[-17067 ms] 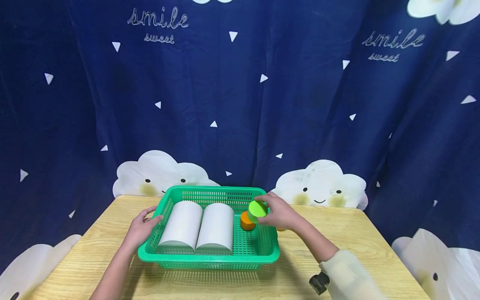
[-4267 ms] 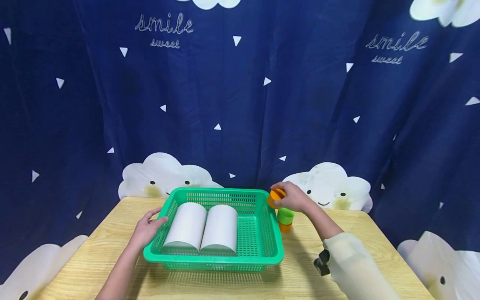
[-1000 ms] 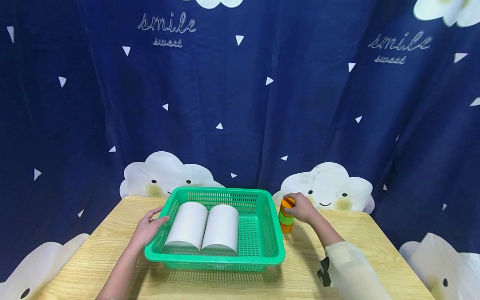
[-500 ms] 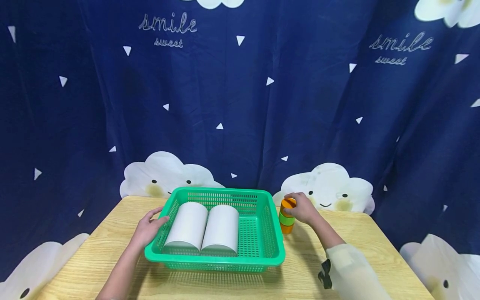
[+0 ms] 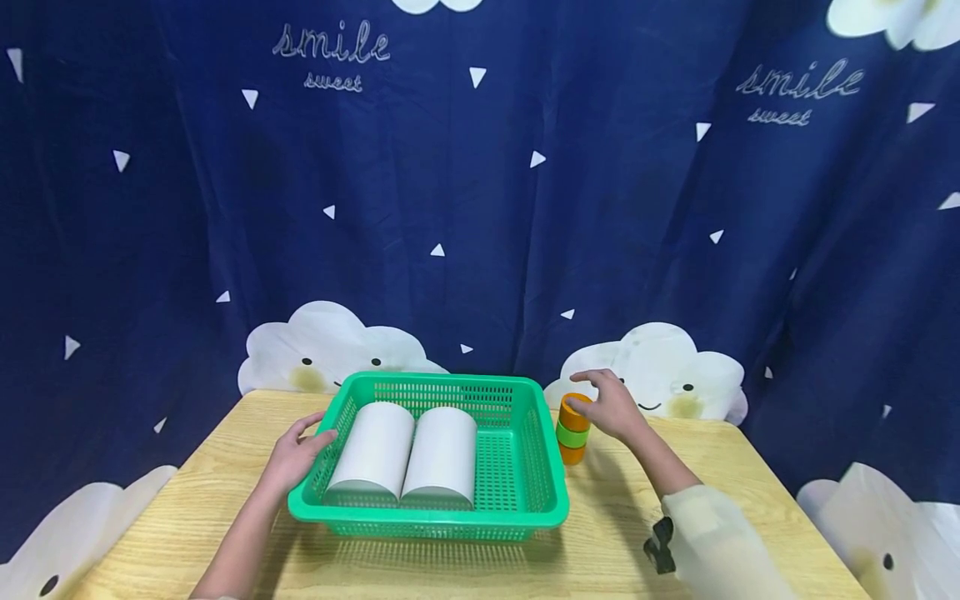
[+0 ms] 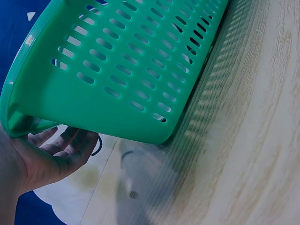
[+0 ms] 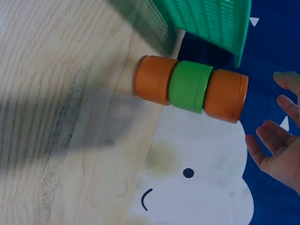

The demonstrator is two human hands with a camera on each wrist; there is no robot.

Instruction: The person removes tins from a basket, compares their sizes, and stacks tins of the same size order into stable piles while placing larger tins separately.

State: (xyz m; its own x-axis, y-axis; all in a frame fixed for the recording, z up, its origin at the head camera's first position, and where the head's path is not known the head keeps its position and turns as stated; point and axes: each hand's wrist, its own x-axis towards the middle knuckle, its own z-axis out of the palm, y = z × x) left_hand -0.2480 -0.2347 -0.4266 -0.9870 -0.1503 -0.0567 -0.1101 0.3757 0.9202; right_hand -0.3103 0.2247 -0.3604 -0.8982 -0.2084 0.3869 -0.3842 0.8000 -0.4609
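Grips a green, perforated plastic basket (image 5: 427, 517) by its rim with the left hand (image 5: 292, 458), likely for steadiness; opens the right hand (image 5: 615, 408), with thumb and fingers apart, beside an upright stack of smooth orange, lime-green and orange cylinders (image 5: 573, 436), piled end on end, presumably for balance, on the pale wooden table (image 5: 720, 467) just outside.

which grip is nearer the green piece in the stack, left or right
Right. The right grip hovers just above the top orange piece, with the green piece directly beneath that; the left grip holds the basket by its left rim, across from both pieces.
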